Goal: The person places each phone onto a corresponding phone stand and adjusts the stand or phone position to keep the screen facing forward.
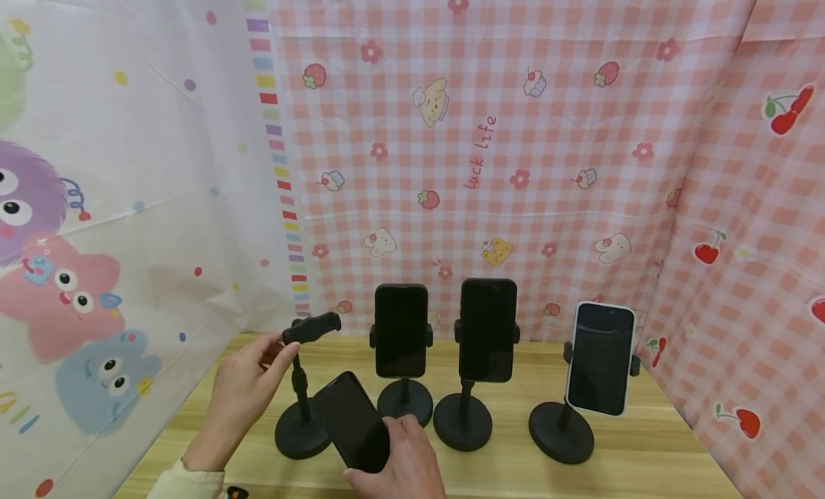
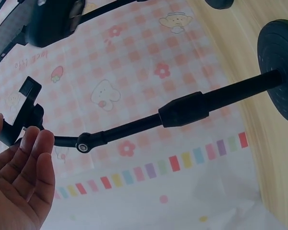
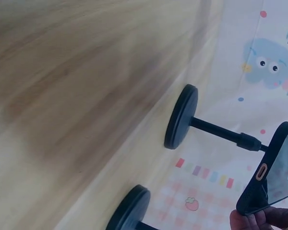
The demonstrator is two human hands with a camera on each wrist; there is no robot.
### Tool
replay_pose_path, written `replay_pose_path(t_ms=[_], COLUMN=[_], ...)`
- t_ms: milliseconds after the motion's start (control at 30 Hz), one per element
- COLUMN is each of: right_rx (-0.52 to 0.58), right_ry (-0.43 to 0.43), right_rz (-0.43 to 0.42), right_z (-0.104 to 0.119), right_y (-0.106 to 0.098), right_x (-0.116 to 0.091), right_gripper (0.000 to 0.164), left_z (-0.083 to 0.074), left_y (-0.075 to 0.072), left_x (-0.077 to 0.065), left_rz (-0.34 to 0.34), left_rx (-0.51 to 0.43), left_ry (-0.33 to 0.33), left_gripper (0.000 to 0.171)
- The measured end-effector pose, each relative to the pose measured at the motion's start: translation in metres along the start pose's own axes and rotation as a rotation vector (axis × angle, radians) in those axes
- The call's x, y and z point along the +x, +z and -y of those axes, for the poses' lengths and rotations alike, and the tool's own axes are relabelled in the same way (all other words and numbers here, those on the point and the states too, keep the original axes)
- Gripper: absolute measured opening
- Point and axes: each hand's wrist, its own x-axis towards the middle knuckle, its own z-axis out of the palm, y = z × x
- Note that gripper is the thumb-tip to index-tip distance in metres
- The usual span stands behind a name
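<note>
At the left, my left hand (image 1: 241, 384) pinches one end of the black clamp (image 1: 312, 328) on a phone stand whose round base (image 1: 299, 436) rests on the table. No phone sits in this clamp. The left wrist view shows thumb and fingers (image 2: 31, 158) around the clamp's end, beside the jointed pole (image 2: 185, 109). My right hand (image 1: 409, 459) grips a smartphone (image 1: 353, 424) in a dark case by its lower end. The phone is tilted, screen up, in front of the same stand. The right wrist view catches the phone's case edge (image 3: 260, 177) and the fingertips under it.
To the right stand three more black phone stands, with a black phone (image 1: 401, 331), another black phone (image 1: 488, 331) and a white-cased phone (image 1: 601, 359) in their clamps. Patterned cloths (image 1: 483, 127) enclose the wooden table (image 1: 503, 463) at the back and sides.
</note>
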Motion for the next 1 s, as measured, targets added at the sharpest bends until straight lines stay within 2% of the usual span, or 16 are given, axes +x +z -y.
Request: replay_pose_path(t_ms=[133, 433, 833, 1000], right_rx=[0.02, 0.07, 0.151, 0.184], right_ry=[-0.027, -0.094, -0.15, -0.166], right_rz=[-0.048, -0.117, -0.161, -0.155], right_z=[0.007, 0.021, 0.036, 0.04], right_y=[-0.002, -0.007, -0.003, -0.002], right_x=[-0.003, -0.006, -0.003, -0.002], right_gripper=[0.091, 0.09, 0.088, 0.088], left_z=[0.001, 0.005, 0.013, 0.015], left_y=[0.0, 0.001, -0.001, -0.001], left_x=[-0.001, -0.002, -0.005, -0.005], left_rz=[-0.023, -0.095, -0.067, -0.096], left_rx=[-0.006, -0.047, -0.013, 0.014], left_ry=[0.035, 0.198, 0.244, 0.316], left_gripper=[0.03, 0.036, 0.043, 0.05])
